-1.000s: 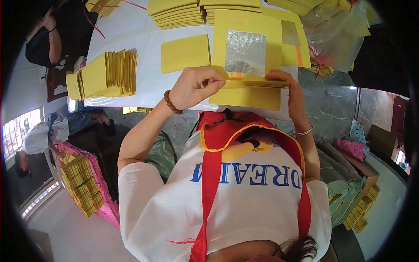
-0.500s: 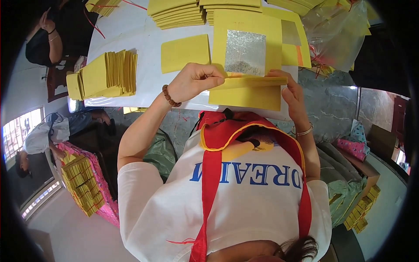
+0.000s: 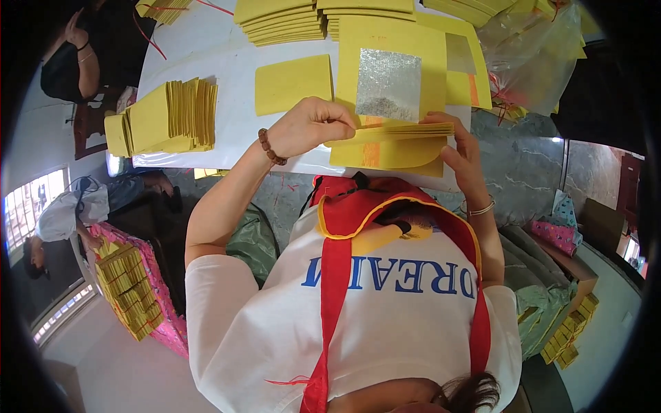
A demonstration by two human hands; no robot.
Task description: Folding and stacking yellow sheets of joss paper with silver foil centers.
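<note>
A thin stack of yellow paper sheets is held on edge between my hands at the near side of the table. My left hand pinches its left end between thumb and fingers. At the right end, my right hand has its fingers behind the sheets and its thumb in front. Below the stack, a yellow sheet with an orange stripe curves down over flat yellow paper. Just beyond lies yellow paper with a silver foil square. A folded yellow piece rests to the left.
Folded yellow paper stands bunched at the table's left. Thick yellow stacks line the far side, beside a clear plastic bag. Another person's arm shows at far left. Tied yellow bundles fill a pink-lined container lower left.
A sheet at the underside of the held stack has curved down, and its orange stripe now shows. The stack's edges have fanned slightly at the right. Both hands stay nearly in place.
</note>
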